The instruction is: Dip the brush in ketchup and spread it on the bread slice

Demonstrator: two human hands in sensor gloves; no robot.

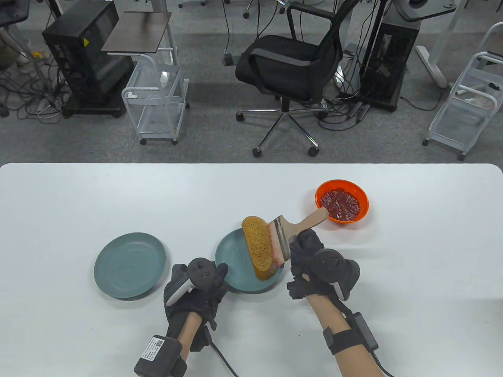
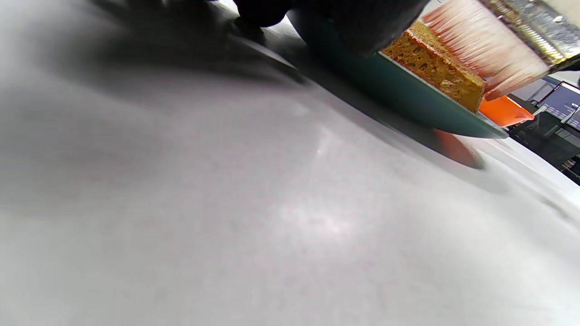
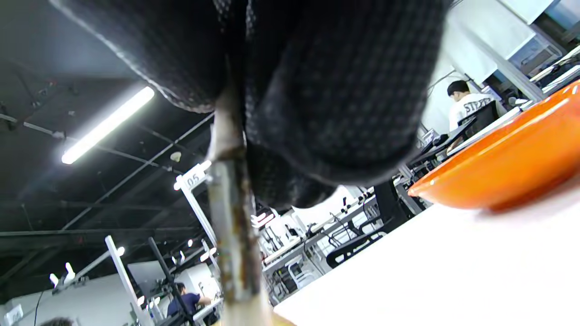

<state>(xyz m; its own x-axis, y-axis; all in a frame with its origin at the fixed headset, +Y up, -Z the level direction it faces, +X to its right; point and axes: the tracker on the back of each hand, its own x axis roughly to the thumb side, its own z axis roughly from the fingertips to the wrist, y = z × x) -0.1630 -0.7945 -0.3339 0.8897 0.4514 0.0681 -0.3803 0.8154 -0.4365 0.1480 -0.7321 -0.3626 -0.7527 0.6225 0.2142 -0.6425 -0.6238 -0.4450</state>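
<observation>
Orange bowl (image 3: 507,167) underside only in wrist view; right hand (image 1: 310,255) grip clasps brush (image 1: 292,231).

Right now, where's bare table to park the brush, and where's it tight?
Free: the white table left of and behind the empty plate; the strip right of the orange bowl; the near edge right of the right hand. Crowded: the centre, where the left hand, the bread plate, the bread slice and the brush cluster, with the handle reaching the bowl.
</observation>
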